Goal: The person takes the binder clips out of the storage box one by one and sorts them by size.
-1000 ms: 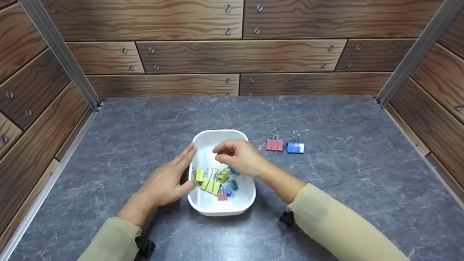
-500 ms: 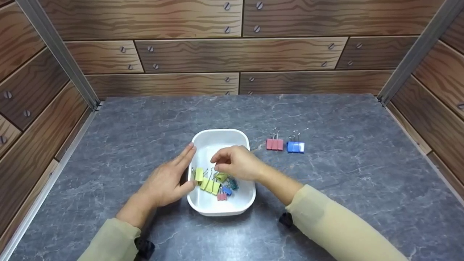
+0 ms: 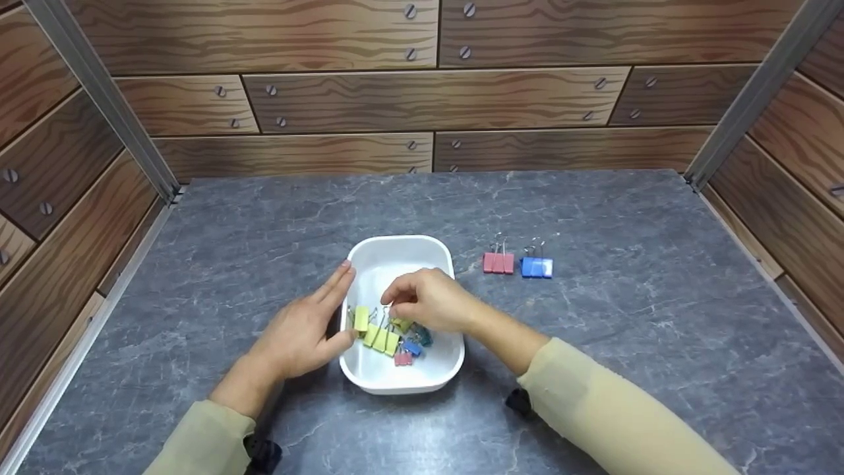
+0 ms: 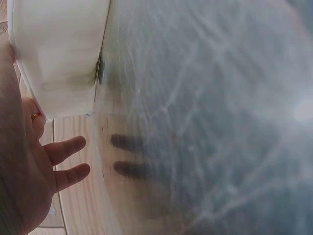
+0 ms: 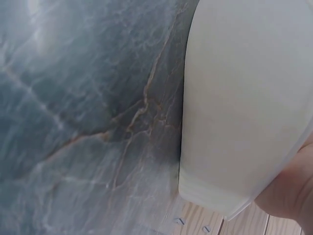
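Observation:
A white plastic box (image 3: 405, 382) holds several binder clips. My left hand (image 3: 300, 340) lies along its left rim, fingers straight and thumb over the edge; in the left wrist view, fingers (image 4: 71, 176) stretch past the box's outer wall (image 4: 58, 63). Inside, my right hand (image 3: 428, 300) reaches down with bent fingers, thumb and forefinger right at the wire handles of a yellow-green binder clip (image 3: 402, 324); I cannot tell whether they pinch it. Beside it lie a larger yellow binder clip (image 3: 382, 340), another yellow one (image 3: 361, 318), a blue (image 3: 413, 348), a pink (image 3: 403, 359) and a teal one (image 3: 422, 336).
On the grey marbled table (image 3: 633, 316), to the right of the box, a red binder clip (image 3: 498, 262) and a blue binder clip (image 3: 537, 267) stand side by side, handles pointing away. Wood-patterned walls (image 3: 422, 99) enclose the table at the back and both sides.
My right hand has lowered toward the clips and covers more of the yellow-green and teal ones. The left hand stays on the rim.

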`<move>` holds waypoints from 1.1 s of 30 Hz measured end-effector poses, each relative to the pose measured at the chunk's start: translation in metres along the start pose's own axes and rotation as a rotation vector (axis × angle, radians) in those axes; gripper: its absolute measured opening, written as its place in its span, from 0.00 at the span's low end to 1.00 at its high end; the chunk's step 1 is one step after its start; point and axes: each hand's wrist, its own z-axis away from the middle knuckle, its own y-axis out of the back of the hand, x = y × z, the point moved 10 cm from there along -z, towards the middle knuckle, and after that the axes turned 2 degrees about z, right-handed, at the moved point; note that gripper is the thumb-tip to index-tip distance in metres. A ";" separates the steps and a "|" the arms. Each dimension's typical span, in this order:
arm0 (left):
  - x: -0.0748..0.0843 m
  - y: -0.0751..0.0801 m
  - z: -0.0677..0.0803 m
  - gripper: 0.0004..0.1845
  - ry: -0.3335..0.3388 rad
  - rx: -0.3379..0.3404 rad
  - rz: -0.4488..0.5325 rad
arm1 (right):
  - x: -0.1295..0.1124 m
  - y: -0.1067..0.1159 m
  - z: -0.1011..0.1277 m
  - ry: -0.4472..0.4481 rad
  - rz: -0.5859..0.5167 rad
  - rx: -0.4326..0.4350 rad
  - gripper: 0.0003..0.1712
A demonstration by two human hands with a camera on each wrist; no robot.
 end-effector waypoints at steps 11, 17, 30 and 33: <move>-0.001 -0.001 0.000 0.50 0.007 -0.010 -0.003 | 0.004 0.004 0.000 -0.006 -0.120 0.041 0.08; -0.001 -0.001 0.001 0.50 0.011 -0.011 -0.005 | 0.006 0.010 0.001 -0.011 -0.219 0.067 0.09; 0.001 -0.001 0.001 0.50 0.008 -0.017 -0.002 | 0.005 0.023 0.005 -0.003 -0.391 0.077 0.13; 0.000 -0.001 0.001 0.50 0.008 -0.015 -0.001 | 0.000 0.029 0.008 0.003 -0.395 0.078 0.13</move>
